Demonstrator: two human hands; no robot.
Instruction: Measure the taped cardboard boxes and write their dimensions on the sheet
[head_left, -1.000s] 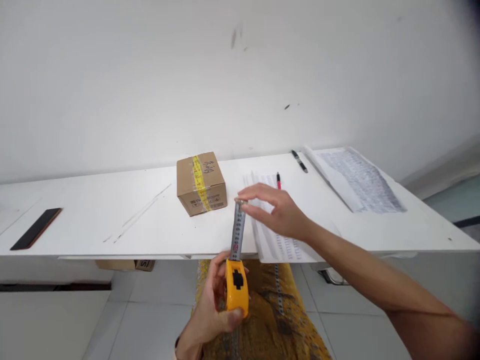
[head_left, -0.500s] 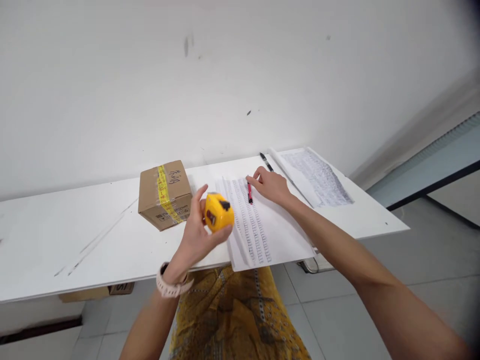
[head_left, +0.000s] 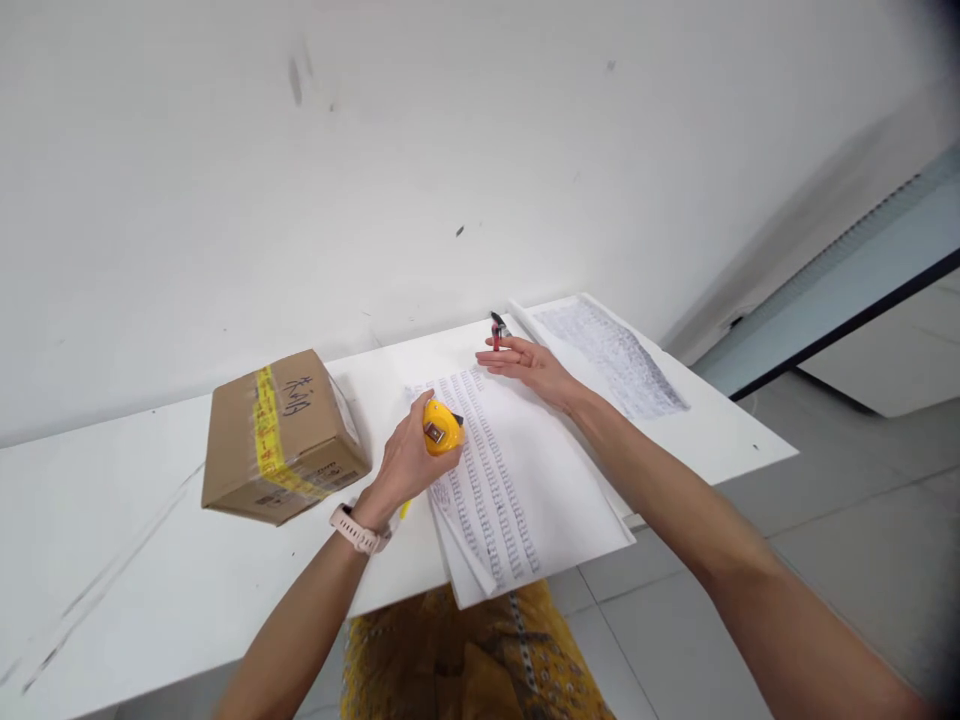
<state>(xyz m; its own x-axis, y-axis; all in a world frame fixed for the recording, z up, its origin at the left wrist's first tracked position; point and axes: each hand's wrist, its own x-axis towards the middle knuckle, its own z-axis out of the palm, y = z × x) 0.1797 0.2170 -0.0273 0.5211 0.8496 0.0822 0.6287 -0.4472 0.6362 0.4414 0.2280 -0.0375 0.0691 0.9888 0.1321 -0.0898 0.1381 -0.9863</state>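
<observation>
My left hand is closed round a yellow tape measure, just above the left part of a printed sheet. A small yellow strip shows beside that wrist; I cannot tell what it belongs to. My right hand is over the top of the sheet, its fingers fairly straight, with a red pen upright between them. Behind it a black pen lies partly hidden. The sheet bears columns of small print, and its lower left edge curls up.
A cardboard box with yellow tape stands to the left on the white table. A second paper, densely covered with marks, lies at the right. The wall rises directly behind the table.
The red pen has come up off the sheet in my right hand. My left hand has brought the tape measure down closer to the paper. The view has shifted, and the box appears further left.
</observation>
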